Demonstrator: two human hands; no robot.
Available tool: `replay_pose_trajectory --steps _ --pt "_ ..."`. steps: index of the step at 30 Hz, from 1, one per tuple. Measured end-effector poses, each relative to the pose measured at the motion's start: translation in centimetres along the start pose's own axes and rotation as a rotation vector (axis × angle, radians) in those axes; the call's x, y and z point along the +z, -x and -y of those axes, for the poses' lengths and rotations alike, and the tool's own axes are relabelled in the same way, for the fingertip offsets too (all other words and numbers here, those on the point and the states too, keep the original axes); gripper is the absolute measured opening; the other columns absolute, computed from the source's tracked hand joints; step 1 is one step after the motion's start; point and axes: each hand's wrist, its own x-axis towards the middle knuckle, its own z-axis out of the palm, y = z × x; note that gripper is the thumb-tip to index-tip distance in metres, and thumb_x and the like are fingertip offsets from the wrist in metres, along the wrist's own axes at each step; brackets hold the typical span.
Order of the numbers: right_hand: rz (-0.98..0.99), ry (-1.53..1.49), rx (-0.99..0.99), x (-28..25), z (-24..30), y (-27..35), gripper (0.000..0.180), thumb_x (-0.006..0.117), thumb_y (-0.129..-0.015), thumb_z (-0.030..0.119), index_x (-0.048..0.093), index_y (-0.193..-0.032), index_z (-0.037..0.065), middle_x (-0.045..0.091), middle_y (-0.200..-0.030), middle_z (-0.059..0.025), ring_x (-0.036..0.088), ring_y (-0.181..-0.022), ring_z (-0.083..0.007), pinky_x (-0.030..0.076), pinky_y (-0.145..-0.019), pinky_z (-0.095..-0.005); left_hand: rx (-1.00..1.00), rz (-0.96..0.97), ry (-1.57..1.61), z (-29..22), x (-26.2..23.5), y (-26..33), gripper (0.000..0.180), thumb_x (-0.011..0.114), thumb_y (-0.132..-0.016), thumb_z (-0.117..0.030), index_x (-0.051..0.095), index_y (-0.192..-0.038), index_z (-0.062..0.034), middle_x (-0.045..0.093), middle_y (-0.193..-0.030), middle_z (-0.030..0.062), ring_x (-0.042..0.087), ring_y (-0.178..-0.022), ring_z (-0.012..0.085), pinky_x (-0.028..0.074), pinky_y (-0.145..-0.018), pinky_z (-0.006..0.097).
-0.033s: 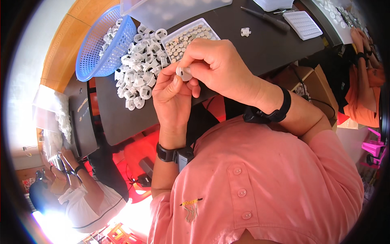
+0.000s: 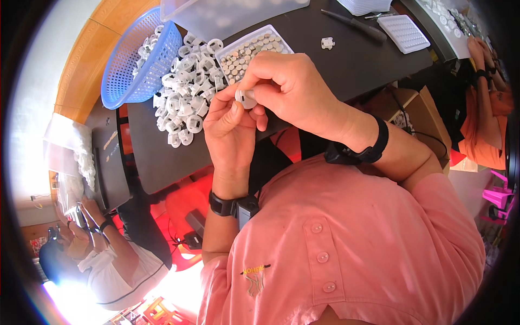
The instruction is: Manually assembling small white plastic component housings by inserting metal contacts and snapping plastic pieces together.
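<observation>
A small round white plastic part (image 2: 247, 98) with a dark slot is held up between my two hands, just over the table's near edge. My left hand (image 2: 232, 122) grips it between thumb and fingers from the left. From the right, my right hand (image 2: 290, 89) pinches at the same part; whether its fingertips hold anything smaller is hidden. Right behind my hands lies a white tray (image 2: 220, 52) of silver button cells (image 2: 235, 62), partly covered by my right hand. A heap of similar white plastic parts (image 2: 184, 89) lies to the left of the tray.
A blue mesh basket (image 2: 111, 81) with more white parts stands at far left. Behind are a translucent bin (image 2: 227, 16), a screwdriver (image 2: 368, 30), a white gridded tray (image 2: 403, 33) and a single white piece (image 2: 327, 43). People work at left and right; a cardboard box (image 2: 428, 119) sits at right.
</observation>
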Motion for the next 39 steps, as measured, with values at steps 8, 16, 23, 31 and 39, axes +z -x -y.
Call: replay_pose_trajectory --steps 8,16,23,31,39 --pt "0.113 -0.013 0.083 -0.8 0.5 -1.2 0.007 0.062 -0.090 -0.003 0.061 -0.096 -0.001 0.061 -0.073 -0.0053 0.062 -0.059 -0.0089 0.050 -0.054 -0.0240 0.006 0.043 0.025 -0.1 -0.4 -0.2 0.030 0.066 -0.095 -0.014 0.061 -0.119 0.0032 0.068 -0.097 0.0143 0.068 -0.079 0.0233 0.053 -0.057 0.033" --pt "0.028 0.099 -0.110 0.2 -0.7 -1.0 0.005 0.059 -0.084 -0.001 0.061 -0.089 -0.002 0.067 -0.075 -0.0093 0.065 -0.058 -0.0148 0.049 -0.057 -0.0275 -0.033 -0.053 0.062 -0.2 0.2 -0.3 0.027 0.064 -0.097 -0.016 0.061 -0.118 0.0014 0.066 -0.097 0.0160 0.066 -0.077 0.0248 0.053 -0.056 0.035" --pt "0.275 -0.229 0.176 -0.9 -0.5 -2.2 0.007 0.059 -0.092 -0.002 0.063 -0.098 -0.004 0.065 -0.083 -0.0076 0.066 -0.064 -0.0131 0.055 -0.054 -0.0273 -0.059 0.053 0.141 0.0 -0.7 -0.4 0.028 0.062 -0.098 -0.017 0.059 -0.119 0.0012 0.065 -0.099 0.0176 0.065 -0.079 0.0268 0.052 -0.055 0.036" --pt "0.180 -0.460 0.271 -0.3 -1.4 -1.7 0.005 0.059 -0.091 -0.002 0.062 -0.094 -0.004 0.064 -0.078 -0.0069 0.064 -0.060 -0.0131 0.053 -0.052 -0.0267 -0.019 0.019 0.030 0.3 -0.4 -0.3 0.040 0.062 -0.099 -0.025 0.054 -0.125 0.0044 0.065 -0.104 0.0140 0.062 -0.083 0.0225 0.045 -0.056 0.032" --pt "0.274 -0.225 0.267 -1.0 -0.1 -2.3 0.007 0.059 -0.092 0.000 0.061 -0.098 -0.004 0.061 -0.078 -0.0063 0.062 -0.058 -0.0131 0.054 -0.052 -0.0275 -0.013 0.074 0.031 0.2 -0.3 -0.4 0.039 0.062 -0.099 -0.027 0.056 -0.122 0.0040 0.065 -0.103 0.0137 0.062 -0.085 0.0226 0.046 -0.058 0.033"
